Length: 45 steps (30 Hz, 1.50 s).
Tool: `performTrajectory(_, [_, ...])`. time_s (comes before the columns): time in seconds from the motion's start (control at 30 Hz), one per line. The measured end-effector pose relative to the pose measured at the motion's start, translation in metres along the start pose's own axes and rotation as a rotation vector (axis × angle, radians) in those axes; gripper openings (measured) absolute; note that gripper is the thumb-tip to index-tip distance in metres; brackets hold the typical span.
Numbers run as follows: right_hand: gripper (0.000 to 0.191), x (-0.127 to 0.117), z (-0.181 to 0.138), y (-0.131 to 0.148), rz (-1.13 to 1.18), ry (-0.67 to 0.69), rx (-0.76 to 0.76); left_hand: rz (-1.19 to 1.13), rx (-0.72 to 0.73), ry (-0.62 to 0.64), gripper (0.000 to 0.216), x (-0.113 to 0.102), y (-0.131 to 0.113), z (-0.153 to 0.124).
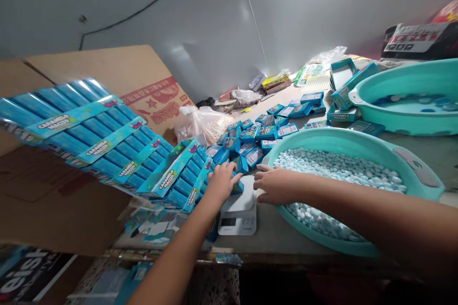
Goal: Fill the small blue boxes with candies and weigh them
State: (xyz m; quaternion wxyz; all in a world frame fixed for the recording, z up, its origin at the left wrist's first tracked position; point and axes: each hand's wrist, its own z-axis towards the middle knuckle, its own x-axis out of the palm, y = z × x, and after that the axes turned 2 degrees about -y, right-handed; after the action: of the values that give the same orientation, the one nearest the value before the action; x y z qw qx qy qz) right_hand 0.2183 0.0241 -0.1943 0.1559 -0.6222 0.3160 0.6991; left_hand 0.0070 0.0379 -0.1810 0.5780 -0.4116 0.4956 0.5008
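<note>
My left hand (222, 182) is closed round a small blue candy box (237, 188) at the white kitchen scale (237, 219); the fingers hide most of the box. My right hand (274, 184) holds nothing, its fingers apart, beside the scale and over the near-left rim of a turquoise basin (384, 145). Small pale blue and white candies (332, 167) fill much of that basin. Behind my hands lies a loose pile of small blue boxes (266, 132). Left of my left hand, a tilted stack of display trays (157, 171) holds rows of blue packs marked "Caramelo Macizo".
A large cardboard carton (153, 76) stands behind the stack. A second turquoise basin (404, 121) with blue pieces inside sits at the far right. A clear bag (205, 121) of pale pieces rests behind the box pile. Cut blue card scraps (161, 226) lie near the front edge.
</note>
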Motion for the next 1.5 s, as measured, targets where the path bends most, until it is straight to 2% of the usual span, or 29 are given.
performTrajectory(0.1, [0.041,-0.002,-0.001,0.001,0.009,0.020,0.003,-0.059,0.063,-0.115,0.018,-0.032,0.019,0.006])
performTrajectory(0.17, [0.040,-0.003,-0.001,0.001,0.008,0.029,0.004,-0.080,0.091,-0.307,0.026,-0.067,0.035,0.015])
performTrajectory(0.3, [0.037,-0.004,-0.002,0.004,-0.010,0.029,0.025,-0.035,0.004,-0.527,0.042,-0.138,0.071,0.049])
performTrajectory(0.4, [0.037,-0.010,-0.003,0.008,-0.001,0.060,0.039,0.045,-0.060,-0.557,0.061,-0.163,0.101,0.082])
performTrajectory(0.47, [0.037,-0.014,-0.004,0.010,0.010,0.079,0.046,0.079,-0.030,-0.504,0.069,-0.162,0.118,0.100])
performTrajectory(0.53, [0.037,-0.018,-0.005,0.012,0.017,0.089,0.059,0.085,0.028,-0.453,0.072,-0.153,0.131,0.111])
performTrajectory(0.73, [0.035,-0.021,-0.007,0.012,0.007,0.052,0.044,0.028,0.079,-0.450,0.067,-0.124,0.143,0.114])
performTrajectory(0.9, [0.037,-0.022,-0.007,0.012,-0.021,0.084,0.037,-0.043,0.065,-0.473,0.058,-0.122,0.159,0.111])
performTrajectory(1.03, [0.039,-0.024,-0.005,0.012,-0.008,0.124,0.045,-0.141,0.095,-0.409,0.054,-0.124,0.172,0.112])
performTrajectory(1.13, [0.038,-0.024,-0.004,0.011,-0.012,0.116,0.038,-0.178,0.145,-0.391,0.054,-0.122,0.174,0.113])
performTrajectory(1.23, [0.037,-0.023,-0.004,0.010,-0.018,0.107,0.036,-0.170,0.224,-0.432,0.055,-0.116,0.170,0.112])
performTrajectory(1.33, [0.037,-0.020,-0.004,0.011,-0.014,0.099,0.036,-0.157,0.236,-0.527,0.062,-0.107,0.169,0.109])
performTrajectory(1.43, [0.038,-0.018,-0.004,0.011,-0.011,0.092,0.033,-0.169,0.160,-0.627,0.076,-0.095,0.174,0.108])
performTrajectory(1.5, [0.038,-0.017,-0.004,0.010,-0.006,0.092,0.033,-0.229,0.061,-0.618,0.092,-0.086,0.177,0.109])
